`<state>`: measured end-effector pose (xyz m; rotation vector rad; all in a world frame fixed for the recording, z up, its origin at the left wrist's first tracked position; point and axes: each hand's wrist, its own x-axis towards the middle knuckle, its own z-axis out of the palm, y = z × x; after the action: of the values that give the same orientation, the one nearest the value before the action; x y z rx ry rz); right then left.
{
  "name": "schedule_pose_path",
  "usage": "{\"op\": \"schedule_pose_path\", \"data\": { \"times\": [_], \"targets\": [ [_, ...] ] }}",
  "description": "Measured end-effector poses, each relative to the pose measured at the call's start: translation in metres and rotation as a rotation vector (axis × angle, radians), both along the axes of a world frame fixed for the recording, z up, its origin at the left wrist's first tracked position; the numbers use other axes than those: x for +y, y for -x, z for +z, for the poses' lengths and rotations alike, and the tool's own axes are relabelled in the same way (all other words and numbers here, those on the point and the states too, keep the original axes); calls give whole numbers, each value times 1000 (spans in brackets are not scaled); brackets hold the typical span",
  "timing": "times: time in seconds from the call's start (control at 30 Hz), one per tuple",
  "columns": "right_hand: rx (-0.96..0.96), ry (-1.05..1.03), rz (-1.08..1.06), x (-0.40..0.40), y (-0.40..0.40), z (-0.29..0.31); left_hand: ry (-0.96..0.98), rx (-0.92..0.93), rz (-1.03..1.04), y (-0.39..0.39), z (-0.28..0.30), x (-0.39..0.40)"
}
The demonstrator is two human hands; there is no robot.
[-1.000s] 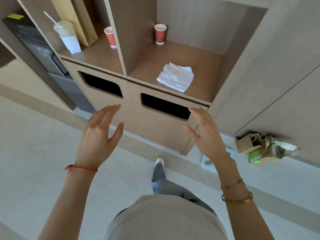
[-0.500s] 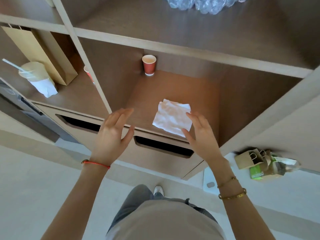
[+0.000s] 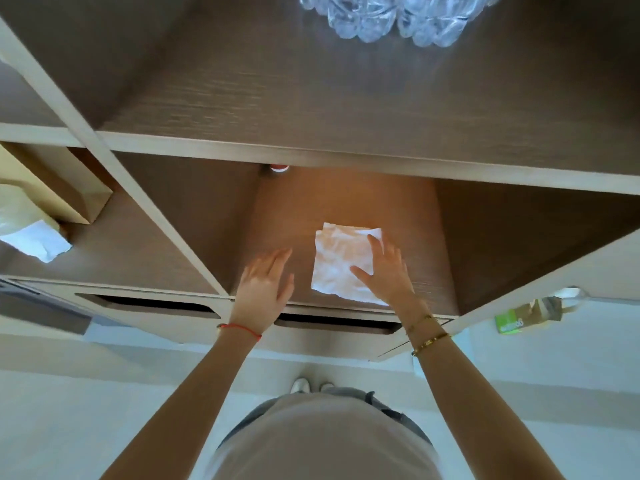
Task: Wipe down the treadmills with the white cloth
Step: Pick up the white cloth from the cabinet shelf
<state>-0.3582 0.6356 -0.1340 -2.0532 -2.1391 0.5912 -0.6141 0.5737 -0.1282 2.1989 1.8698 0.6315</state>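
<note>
Head view: one white cloth (image 3: 341, 263), crumpled and roughly square, lies on the wooden shelf (image 3: 426, 258). Two hands reach in: the right hand (image 3: 386, 271) lies flat-fingered on its right side, the left hand (image 3: 265, 285) spread and empty just beside it.

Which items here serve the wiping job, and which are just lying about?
Job:
white cloth, under the right hand
left hand, beside it

Lying about:
red paper cup
plastic bottles
brown paper bag
green carton
</note>
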Motion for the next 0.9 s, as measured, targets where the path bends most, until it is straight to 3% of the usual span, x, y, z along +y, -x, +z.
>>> {"op": "schedule_pose_path", "data": {
  "times": [0.2, 0.43, 0.9],
  "targets": [
    [-26, -83, -69, -1, 7, -3, 169, 28, -32, -1, -17, 7],
    [233, -75, -170, -12, 17, 4, 212, 5, -60, 1, -19, 8],
    [367, -225, -459, -93, -2, 51, 49, -81, -220, 7, 31, -1]
  ]
}}
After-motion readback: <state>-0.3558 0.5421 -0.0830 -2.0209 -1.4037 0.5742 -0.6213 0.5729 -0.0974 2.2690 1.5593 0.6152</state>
